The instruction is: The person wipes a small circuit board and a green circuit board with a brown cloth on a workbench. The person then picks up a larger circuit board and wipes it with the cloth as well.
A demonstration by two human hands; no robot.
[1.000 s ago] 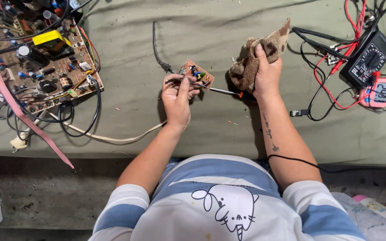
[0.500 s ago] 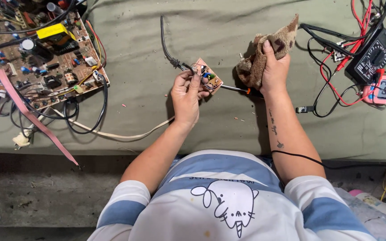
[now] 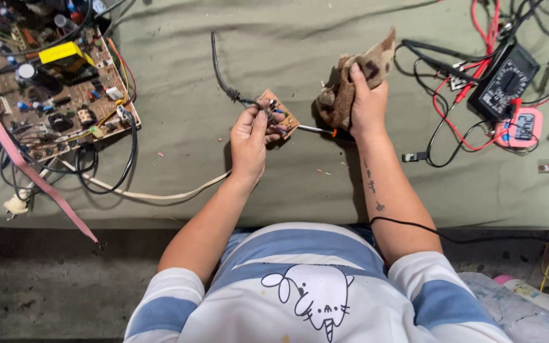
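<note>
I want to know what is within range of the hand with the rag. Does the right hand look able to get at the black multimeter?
Probably yes: the right hand lies just left of the black multimeter on the same cloth, only loose leads between. But it holds a brown rag around a tool.

— What can't you make out here?

— The left hand (image 3: 249,143) covers the near half of the small circuit board (image 3: 281,114), and its parts are too tiny to tell apart. The brown rag (image 3: 347,86) wraps the handle of the thin tool (image 3: 316,129), so only the shaft shows.

— And the edges?

— The large circuit board (image 3: 46,89) runs off the left and top. The multimeter (image 3: 503,79) leads leave at the top right. Its dial markings are unreadable.
</note>
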